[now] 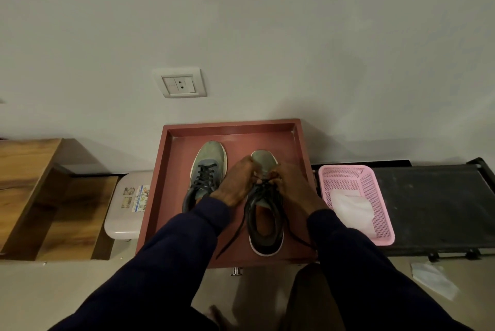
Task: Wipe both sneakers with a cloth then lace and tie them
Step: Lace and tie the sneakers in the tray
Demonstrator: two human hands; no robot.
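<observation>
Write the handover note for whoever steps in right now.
Left hand: pinches the lace at the right sneaker's eyelets.
Right hand: same, opposite side.
Both sneakers sit in the red tray; the left sneaker looks laced, its knot unclear.
Cloth lies in the pink basket, so wiping seems over.
Left to do: finish lacing the right sneaker, whose lace ends trail loose, then tie.

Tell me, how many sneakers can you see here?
2. One laced sneaker lies left in the red tray; the other sneaker sits to its right, with the left hand and right hand pinching its laces.
</observation>
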